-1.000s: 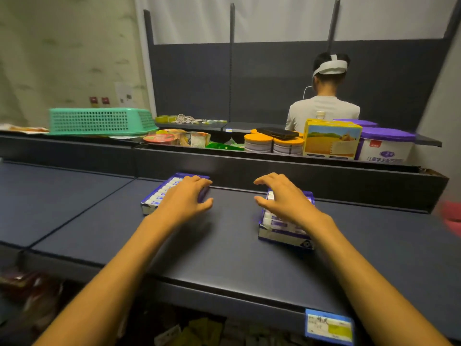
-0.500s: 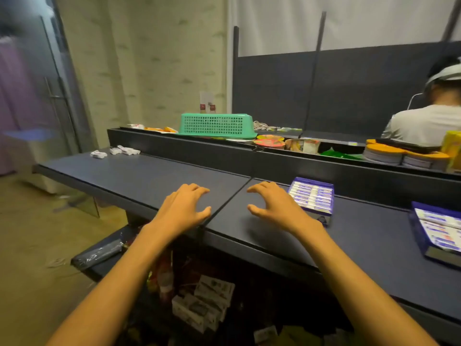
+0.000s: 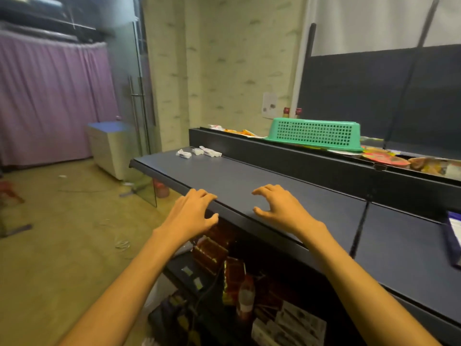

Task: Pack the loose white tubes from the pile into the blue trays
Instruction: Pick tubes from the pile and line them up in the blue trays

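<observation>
A few loose white tubes [image 3: 198, 152] lie in a small pile at the far left end of the dark shelf [image 3: 324, 221]. One blue tray [image 3: 452, 236] with white tubes in it shows only partly at the right edge of the view. My left hand [image 3: 193, 212] hovers over the shelf's front edge with loosely spread fingers and holds nothing. My right hand [image 3: 279, 208] hangs above the shelf surface, fingers relaxed and bent, also without anything in it. Both hands are well short of the pile.
A green perforated basket [image 3: 314, 133] lies upside down on the raised back ledge, beside snack packets [image 3: 389, 158]. Boxes and a bottle [image 3: 245, 298] fill the lower shelf. A white cabinet [image 3: 109, 146] and purple curtain [image 3: 50, 96] stand to the left, past open floor.
The view has swung left. My hands left the two blue trays and travelled left along the shelf toward the pile; one tray is out of view, the other sits at the right edge.
</observation>
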A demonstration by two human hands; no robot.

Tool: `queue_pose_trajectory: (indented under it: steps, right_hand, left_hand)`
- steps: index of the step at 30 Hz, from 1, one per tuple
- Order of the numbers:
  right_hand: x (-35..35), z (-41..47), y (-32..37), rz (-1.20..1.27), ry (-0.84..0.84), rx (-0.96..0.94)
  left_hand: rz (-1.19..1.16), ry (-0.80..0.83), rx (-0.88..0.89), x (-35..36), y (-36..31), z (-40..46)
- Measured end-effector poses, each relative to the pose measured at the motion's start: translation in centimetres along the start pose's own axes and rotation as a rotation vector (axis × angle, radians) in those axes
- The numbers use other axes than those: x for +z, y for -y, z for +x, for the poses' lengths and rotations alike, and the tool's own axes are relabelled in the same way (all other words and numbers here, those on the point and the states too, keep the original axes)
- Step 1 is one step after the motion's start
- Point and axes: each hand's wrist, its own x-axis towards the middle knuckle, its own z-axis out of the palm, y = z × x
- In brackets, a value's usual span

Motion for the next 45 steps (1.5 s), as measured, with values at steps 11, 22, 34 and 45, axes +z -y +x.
queue_pose_trajectory:
  steps: [11,22,34,45]
  right_hand:
    - [7.5,15.8,1.2,0.012,0.019,0.03]
    - [11.1,30.2,3.1,-0.006,0.017,0.049]
    - [15.4,40.9,4.6,-0.051,0.024,0.293]
    - [17.0,44.4,5.5,-0.096,-0.008,0.49]
  left_hand:
    - [0.006,0.041,-0.034,3.9,14.2,10.1]
    - [-0.032,0.068,-0.016,5.8,25.9,20.7]
    - [-0.109,0.104,0.212,10.9,37.4,33.1]
    - [-0.283,0.186,0.44,14.6,39.6,40.3]
